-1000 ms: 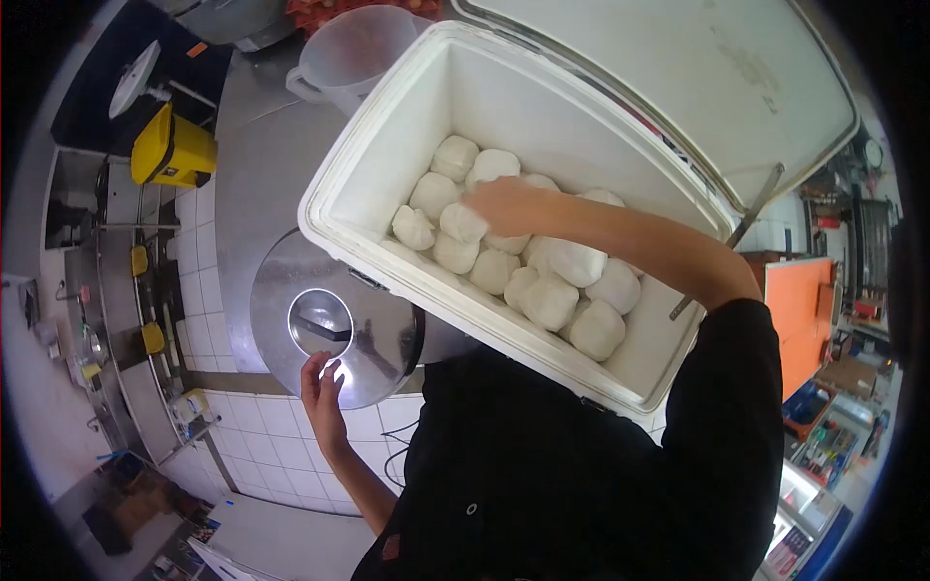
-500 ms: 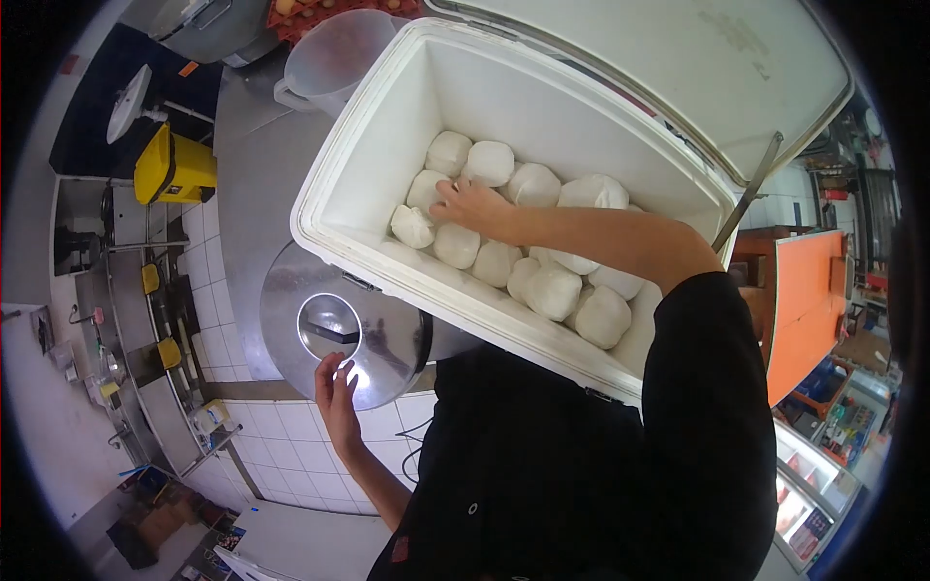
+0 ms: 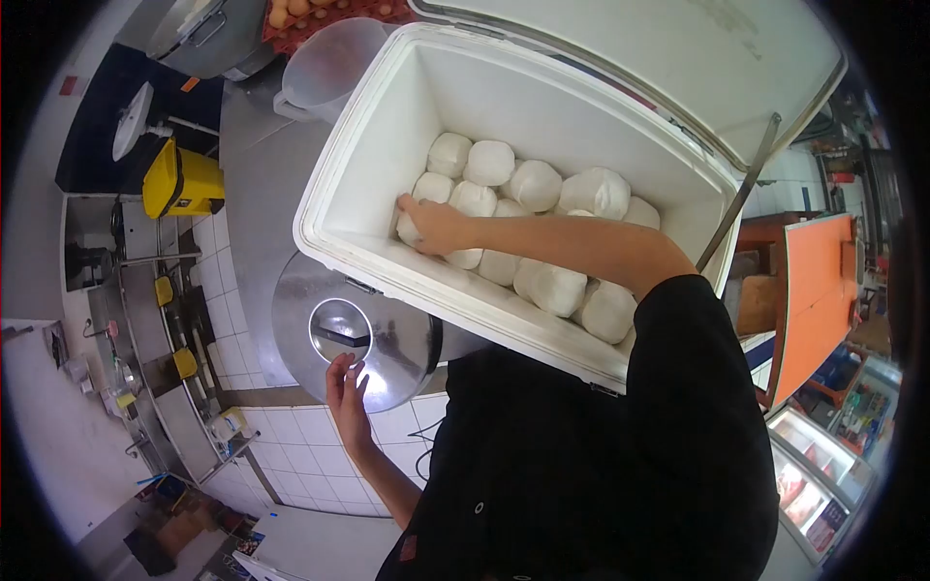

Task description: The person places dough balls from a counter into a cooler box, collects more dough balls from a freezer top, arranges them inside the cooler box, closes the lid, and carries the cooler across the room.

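Several white rounded balls (image 3: 489, 163), seemingly wrapped, lie side by side on the floor of a white cooler box (image 3: 358, 174). My right hand (image 3: 434, 227) reaches down inside it, fingers curved around a white ball (image 3: 408, 230) at the left end; the hand hides part of that ball. My left hand (image 3: 350, 392) is empty, its fingers loosely apart. It hovers by the near edge of a round metal lid (image 3: 392, 353) with a black handle, and I cannot tell whether the fingertips touch it.
The cooler's lid (image 3: 668, 58) stands open behind it, with a metal stay (image 3: 741, 194) at the right. A translucent jug (image 3: 325, 68), egg trays (image 3: 339, 24) and a large pot (image 3: 208, 39) are at the back of the steel table (image 3: 257, 184). A yellow bin (image 3: 179, 179) stands left.
My right hand has moved left and slightly nearer, from over the middle balls to the ball at the left end, closing around it. My left hand stays by the metal lid.
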Demonstrator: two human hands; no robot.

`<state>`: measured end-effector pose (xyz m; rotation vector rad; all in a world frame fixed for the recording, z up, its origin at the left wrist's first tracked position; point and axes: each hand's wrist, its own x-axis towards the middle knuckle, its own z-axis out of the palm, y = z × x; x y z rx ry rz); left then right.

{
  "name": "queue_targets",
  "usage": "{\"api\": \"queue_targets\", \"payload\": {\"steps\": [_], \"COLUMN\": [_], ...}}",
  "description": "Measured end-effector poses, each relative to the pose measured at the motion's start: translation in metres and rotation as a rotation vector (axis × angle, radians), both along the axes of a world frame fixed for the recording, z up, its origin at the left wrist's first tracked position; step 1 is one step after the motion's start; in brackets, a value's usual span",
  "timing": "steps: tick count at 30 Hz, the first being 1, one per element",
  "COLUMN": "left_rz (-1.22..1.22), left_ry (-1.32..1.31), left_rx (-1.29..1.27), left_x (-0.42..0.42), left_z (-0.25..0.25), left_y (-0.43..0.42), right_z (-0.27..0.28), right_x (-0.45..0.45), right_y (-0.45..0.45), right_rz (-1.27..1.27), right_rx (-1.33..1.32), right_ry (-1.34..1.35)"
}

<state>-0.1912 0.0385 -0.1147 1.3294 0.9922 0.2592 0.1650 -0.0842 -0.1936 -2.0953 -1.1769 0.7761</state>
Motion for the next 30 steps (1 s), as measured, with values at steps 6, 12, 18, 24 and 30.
{"api": "queue_targets", "payload": {"steps": [6, 12, 18, 24, 30], "left_rz": [-0.032, 0.027, 0.003, -0.108, -0.143], "left_ry": [-0.019, 0.005, -0.004, 0.038, -0.008], "left_rx": [-0.043, -0.058, -0.039, 0.004, 0.006], "left_x": [-0.004, -0.011, 0.0, 0.032, 0.044], "left_z": [-0.011, -0.012, -0.014, -0.011, -0.014], "left_y": [0.0, 0.0, 0.0, -0.003, 0.0], "right_z": [0.009, 0.0, -0.022, 0.014, 0.105], "right_x": [0.035, 0.053, 0.032, 0.005, 0.06], "right_y": [0.0, 0.006, 0.012, -0.013, -0.058], "right_rz": [-0.067, -0.08, 0.037, -0.001, 0.625], "right_rx": [-0.026, -0.182, -0.334, -0.222, -0.796], "right_ry": [0.347, 0.884, 0.279, -0.289, -0.562]}}
